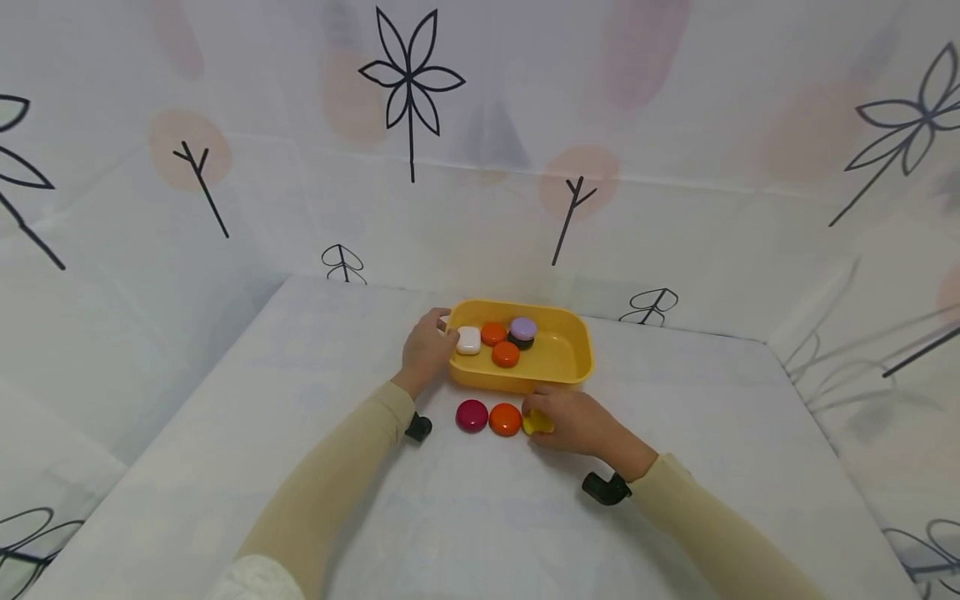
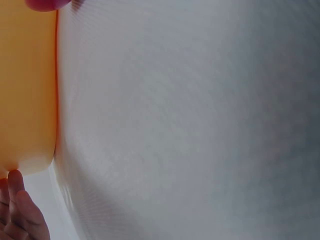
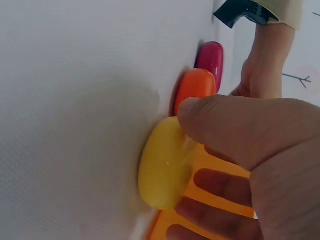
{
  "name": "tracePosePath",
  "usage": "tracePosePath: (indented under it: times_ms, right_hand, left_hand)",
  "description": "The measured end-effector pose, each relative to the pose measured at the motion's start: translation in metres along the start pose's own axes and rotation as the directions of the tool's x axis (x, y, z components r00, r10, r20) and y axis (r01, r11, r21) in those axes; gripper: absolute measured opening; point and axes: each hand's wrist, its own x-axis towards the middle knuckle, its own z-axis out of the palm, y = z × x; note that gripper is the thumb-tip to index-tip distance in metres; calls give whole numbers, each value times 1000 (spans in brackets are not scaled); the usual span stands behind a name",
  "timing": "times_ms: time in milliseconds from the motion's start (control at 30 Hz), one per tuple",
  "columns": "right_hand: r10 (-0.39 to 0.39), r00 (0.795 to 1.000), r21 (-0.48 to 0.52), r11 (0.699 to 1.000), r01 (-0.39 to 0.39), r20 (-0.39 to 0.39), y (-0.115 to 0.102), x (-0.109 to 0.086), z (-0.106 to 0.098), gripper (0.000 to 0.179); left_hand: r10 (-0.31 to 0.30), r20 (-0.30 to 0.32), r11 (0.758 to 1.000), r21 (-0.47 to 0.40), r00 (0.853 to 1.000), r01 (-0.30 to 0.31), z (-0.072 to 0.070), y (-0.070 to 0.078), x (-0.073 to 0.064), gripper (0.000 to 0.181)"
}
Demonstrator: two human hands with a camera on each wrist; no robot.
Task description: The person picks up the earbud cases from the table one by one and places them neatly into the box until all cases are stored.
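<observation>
At the left end of a yellow plastic tub (image 1: pixel 487 380), my left hand (image 1: pixel 427 347) holds the rim, with the thumb close to a white rounded square piece (image 1: pixel 468 340). In the left wrist view, the fingertips (image 2: pixel 16 179) meet the tub's outer wall. My right hand (image 1: pixel 576 419) pinches a smooth yellow rounded piece (image 3: pixel 162 165) just in front of the tub. Beside it on the table lie an orange round piece (image 1: pixel 505 420) and a magenta round piece (image 1: pixel 472 416), in a row to the left.
Inside the tub sit two orange-red pieces (image 1: pixel 506 355) and a lilac piece (image 1: pixel 523 327) overlapping a black one (image 1: pixel 521 342). A white cloth covers the table (image 1: pixel 480 517). Behind it hangs a pale curtain (image 1: pixel 480 225) with drawn plants. Black wrist devices (image 1: pixel 606 489) show under both sleeves.
</observation>
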Motion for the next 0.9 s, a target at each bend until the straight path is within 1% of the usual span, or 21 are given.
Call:
tracePosePath:
  times_ms: [167,333,467,667,767,900]
  right_hand:
    - [-9,998,-3,1000,9,-60,0,-1,-5,27]
    - [-6,998,-7,1000,6,-61,1,-2,-9,28]
    - [-18,996,23,1000,20,-83,2,-2,-14,27]
    - [-20,986,95,995,36,-166,6,0,-22,24]
    - [3,980,140,990,25,-198,7,3,-26,25]
    - [42,975,183,983,-1,-219,11,8,-29,27]
  left_hand:
    - [8,-3,1000,4,1000,-8,0,1,-1,44]
    - [9,3,1000,0,1000,-9,-2,2,-1,44]
    - [-3,11,1000,-1,1000,3,-2,2,-1,44]
    - [-9,13,1000,2,1000,9,-3,2,-1,44]
    - [-6,11,1000,6,1000,6,-3,2,-1,44]
    - [0,11,1000,5,1000,0,-2,2,-1,44]
